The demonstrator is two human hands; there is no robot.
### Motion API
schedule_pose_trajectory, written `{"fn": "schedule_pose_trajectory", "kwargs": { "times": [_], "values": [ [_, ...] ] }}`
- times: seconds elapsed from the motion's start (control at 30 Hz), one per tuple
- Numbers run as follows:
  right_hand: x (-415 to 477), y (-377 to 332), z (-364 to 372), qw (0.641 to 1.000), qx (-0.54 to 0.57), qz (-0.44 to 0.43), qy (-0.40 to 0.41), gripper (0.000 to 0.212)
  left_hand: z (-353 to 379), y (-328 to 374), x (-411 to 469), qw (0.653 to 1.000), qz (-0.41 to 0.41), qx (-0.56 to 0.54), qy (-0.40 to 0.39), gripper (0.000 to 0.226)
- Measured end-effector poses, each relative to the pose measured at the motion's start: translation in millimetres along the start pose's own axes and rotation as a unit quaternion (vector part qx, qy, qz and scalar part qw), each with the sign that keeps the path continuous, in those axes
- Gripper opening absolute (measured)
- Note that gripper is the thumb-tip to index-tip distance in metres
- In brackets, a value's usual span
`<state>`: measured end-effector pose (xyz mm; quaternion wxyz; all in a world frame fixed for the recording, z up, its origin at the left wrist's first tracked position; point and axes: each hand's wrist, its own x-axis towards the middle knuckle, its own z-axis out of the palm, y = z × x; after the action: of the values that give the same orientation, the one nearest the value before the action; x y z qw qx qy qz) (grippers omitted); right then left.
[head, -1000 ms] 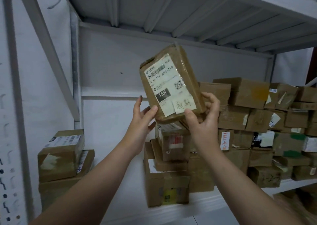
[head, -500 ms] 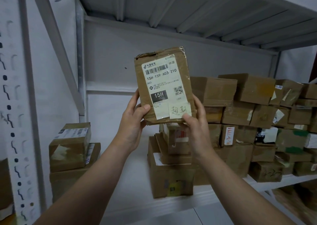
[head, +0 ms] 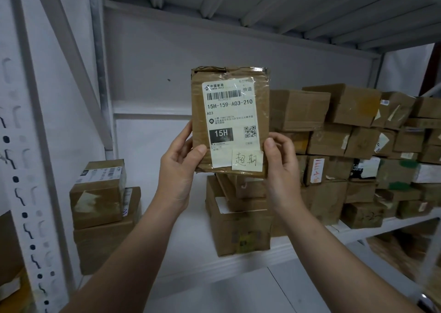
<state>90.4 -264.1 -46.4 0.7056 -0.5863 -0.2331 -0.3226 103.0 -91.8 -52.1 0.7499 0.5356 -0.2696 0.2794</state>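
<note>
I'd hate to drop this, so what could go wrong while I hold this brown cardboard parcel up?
The left hand and right hand grip only the lower corners of the flat brown cardboard parcel, so it might tip forward. The pale yellow handwritten note by the right hand could rub loose.

**Dim, cool, soft light**

Light is diffuse and even, shadows soft. Slight glare on the tape at the top of the parcel (head: 230, 122). Centre sharp, label readable. Left and right edges blurred; wide-angle lens bends the upright (head: 23, 193) at left.
</note>
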Motion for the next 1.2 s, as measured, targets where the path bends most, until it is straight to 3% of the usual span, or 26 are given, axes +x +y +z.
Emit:
{"fn": "schedule_pose_trajectory", "kwargs": {
  "times": [0.23,0.47,0.6,0.93,1.1,1.2],
  "values": [
    [-53,12,-28,0.994,-0.022,0.051,0.091,0.022,12,-29,-49,0.996,-0.068,-0.023,-0.052,0.05],
    [-141,5,-110,0.985,-0.089,0.084,0.125,0.022,63,-58,-155,0.983,-0.159,0.026,-0.091,0.06],
    [-183,-14,-180,0.97,-0.139,0.127,0.152,0.021,122,-75,-215,0.973,-0.208,0.017,-0.097,0.055],
    [-267,-82,-391,0.924,-0.186,0.2,0.269,0.021,318,-107,-334,0.938,-0.282,-0.026,-0.202,0.045],
    [-286,-95,-465,0.892,-0.199,0.232,0.334,0.036,395,-131,-363,0.912,-0.316,-0.026,-0.259,0.037],
    [-293,-90,-507,0.863,-0.201,0.262,0.383,0.019,438,-155,-374,0.897,-0.334,-0.021,-0.288,0.033]
  ]
}}
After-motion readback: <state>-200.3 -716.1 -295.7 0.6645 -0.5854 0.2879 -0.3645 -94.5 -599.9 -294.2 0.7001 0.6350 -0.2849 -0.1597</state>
